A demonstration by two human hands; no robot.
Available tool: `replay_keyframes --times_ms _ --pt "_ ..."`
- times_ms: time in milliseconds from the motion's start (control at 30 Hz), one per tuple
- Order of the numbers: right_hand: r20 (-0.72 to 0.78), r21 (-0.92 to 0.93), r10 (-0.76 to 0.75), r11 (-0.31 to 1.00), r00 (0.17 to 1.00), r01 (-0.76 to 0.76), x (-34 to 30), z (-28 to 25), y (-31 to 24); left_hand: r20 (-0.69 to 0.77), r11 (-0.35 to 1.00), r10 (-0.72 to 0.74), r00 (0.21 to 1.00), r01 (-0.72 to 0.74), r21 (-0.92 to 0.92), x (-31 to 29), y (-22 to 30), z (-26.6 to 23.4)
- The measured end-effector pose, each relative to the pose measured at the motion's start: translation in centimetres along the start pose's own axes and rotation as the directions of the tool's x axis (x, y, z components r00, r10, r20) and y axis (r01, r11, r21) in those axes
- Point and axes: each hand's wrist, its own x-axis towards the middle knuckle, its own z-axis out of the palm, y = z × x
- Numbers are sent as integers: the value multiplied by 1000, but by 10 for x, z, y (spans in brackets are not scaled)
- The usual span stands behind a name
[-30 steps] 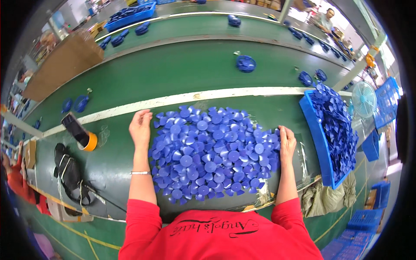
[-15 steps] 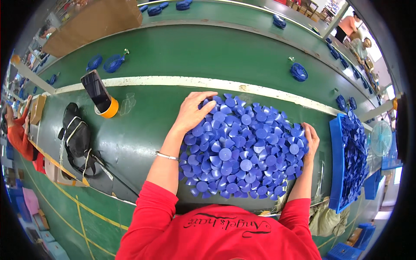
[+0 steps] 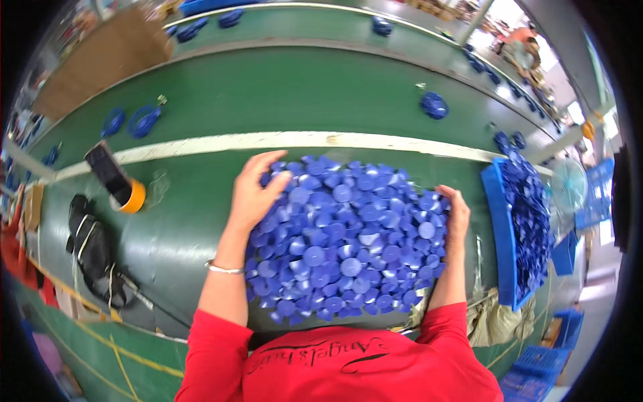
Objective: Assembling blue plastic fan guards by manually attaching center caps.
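Note:
A broad heap of small blue plastic fan blades (image 3: pixel 351 266) lies on the green table right in front of me. My left hand (image 3: pixel 256 191) rests against the heap's far left edge, thumb apart from the fingers, with the fingertips over the outermost blades. At the right edge, my right hand (image 3: pixel 457 213) curves around the side of the heap, its fingers stretched along it. Both hands touch the outside of the heap, and neither has a blade gripped. Some right fingertips are partly hidden by the blades.
At right stands a blue crate (image 3: pixel 499 241) full of more blades. A phone (image 3: pixel 107 171) leans in an orange tape roll (image 3: pixel 132 197) at left, near a black bag (image 3: pixel 94 244). Blue fan guards (image 3: pixel 434 105) lie on the green belt beyond a white strip (image 3: pixel 281 140).
The whole view has shifted, so the heap and both hands appear further left. My hands stay at the two sides of the heap, with little visible change in their hold.

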Motion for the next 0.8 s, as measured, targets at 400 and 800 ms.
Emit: replay_keyframes --times_ms 400,800 --pt "-184 -74 -20 997 983 7 -9 -1 -23 -236 921 -255 938 161 -356 6 -22 -4" --pt "274 -518 -292 758 916 397 -35 14 -73 -275 956 -209 939 137 -258 7 -32 1"
